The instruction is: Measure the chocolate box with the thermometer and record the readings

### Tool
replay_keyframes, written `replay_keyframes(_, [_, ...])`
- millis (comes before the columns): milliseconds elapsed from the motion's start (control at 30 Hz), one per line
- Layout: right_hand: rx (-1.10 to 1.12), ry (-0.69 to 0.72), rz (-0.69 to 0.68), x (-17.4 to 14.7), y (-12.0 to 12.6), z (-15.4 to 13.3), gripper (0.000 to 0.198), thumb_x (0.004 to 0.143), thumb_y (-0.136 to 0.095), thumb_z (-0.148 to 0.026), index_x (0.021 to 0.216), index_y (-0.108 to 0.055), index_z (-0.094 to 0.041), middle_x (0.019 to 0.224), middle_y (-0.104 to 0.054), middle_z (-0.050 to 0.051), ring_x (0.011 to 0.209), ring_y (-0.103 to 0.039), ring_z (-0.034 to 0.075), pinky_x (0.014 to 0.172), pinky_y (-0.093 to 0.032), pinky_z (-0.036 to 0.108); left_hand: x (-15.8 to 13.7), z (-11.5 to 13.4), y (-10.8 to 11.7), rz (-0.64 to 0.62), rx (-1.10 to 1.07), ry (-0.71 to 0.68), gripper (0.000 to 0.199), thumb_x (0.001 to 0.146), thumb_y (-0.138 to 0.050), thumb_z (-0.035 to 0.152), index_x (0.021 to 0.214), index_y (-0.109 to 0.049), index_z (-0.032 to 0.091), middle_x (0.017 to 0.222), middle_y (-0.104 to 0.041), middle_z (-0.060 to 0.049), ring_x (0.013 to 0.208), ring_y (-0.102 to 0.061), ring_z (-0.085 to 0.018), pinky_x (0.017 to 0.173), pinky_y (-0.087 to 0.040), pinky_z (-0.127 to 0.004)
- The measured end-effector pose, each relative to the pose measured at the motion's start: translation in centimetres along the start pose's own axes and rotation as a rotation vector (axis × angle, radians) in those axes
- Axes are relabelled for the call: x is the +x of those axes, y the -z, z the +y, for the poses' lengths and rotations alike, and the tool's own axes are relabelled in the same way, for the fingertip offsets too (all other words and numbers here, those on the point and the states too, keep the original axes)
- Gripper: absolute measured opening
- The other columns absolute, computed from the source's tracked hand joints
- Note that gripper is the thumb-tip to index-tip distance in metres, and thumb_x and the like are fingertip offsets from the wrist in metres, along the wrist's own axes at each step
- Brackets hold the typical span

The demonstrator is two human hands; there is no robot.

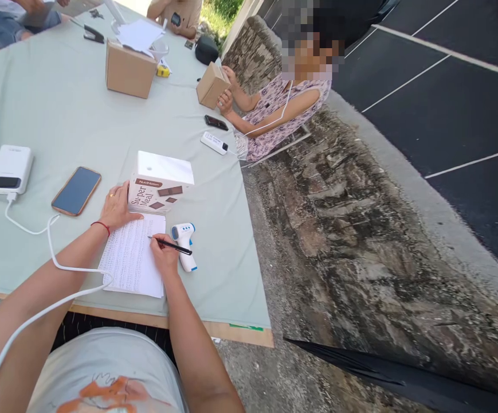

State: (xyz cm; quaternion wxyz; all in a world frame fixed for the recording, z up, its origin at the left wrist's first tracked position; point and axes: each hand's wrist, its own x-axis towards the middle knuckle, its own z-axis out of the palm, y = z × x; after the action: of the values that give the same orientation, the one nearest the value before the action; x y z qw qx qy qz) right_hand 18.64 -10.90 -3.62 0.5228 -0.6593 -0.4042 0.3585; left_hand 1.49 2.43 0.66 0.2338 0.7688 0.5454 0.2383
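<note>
My right hand (165,257) pinches a black pen (172,245), its tip resting near the right part of a paper pad (134,267) full of handwritten lines. My left hand (117,209) lies at the pad's top left corner. Its thumb stretches over the paper's top edge and its fingers reach along the left side of a white and brown "Super Meal" box (165,169). That box stands upright just beyond the pad. Close to the right of my right hand lies a white and blue infrared thermometer (185,246).
Left of my hands are a smartphone (77,190) and a white power bank (12,167); its white cable crosses my left forearm. A cardboard box (130,71) stands farther back. One person (291,109) at the right edge holds a smaller carton (211,86). Others sit at the far end.
</note>
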Motion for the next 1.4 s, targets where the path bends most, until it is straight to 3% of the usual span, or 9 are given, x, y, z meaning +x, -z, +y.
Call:
replay_keyframes(433, [-0.002, -0.009, 0.025, 0.1, -0.1, -0.1, 0.026, 0.073, -0.061, -0.046, 0.080, -0.070, -0.023, 0.076, -0.072, 0.003, 0.073, -0.063, 0.020, 0.072, -0.056, 0.036, -0.1, 0.2, 0.2, 0.001, -0.005, 0.001, 0.111, 0.070, -0.092, 0.043, 0.162, -0.034, 0.020, 0.155, -0.058, -0.019, 0.154, -0.041, -0.046, 0.124, -0.040, -0.066])
replay_keyframes(733, [0.025, -0.021, 0.027, 0.0, -0.1, -0.5, 0.026, 0.071, -0.061, -0.047, 0.079, -0.070, -0.024, 0.076, -0.072, 0.003, 0.074, -0.063, 0.021, 0.072, -0.056, 0.036, 0.4, -1.0, -0.8, 0.030, -0.013, -0.036, 0.119, 0.069, -0.093, 0.043, 0.167, -0.028, 0.026, 0.157, -0.058, -0.016, 0.155, -0.040, -0.048, 0.124, -0.036, -0.071])
replay_keyframes(1400, [-0.014, -0.001, 0.077, 0.0, -0.2, 0.0, 0.023, 0.075, -0.060, -0.045, 0.078, -0.068, -0.024, 0.074, -0.071, 0.002, 0.071, -0.062, 0.020, 0.071, -0.056, 0.035, 0.5, -1.2, -1.0, 0.026, -0.009, -0.023, 0.118, 0.070, -0.091, 0.044, 0.168, -0.028, 0.027, 0.158, -0.056, -0.016, 0.156, -0.039, -0.047, 0.123, -0.039, -0.070])
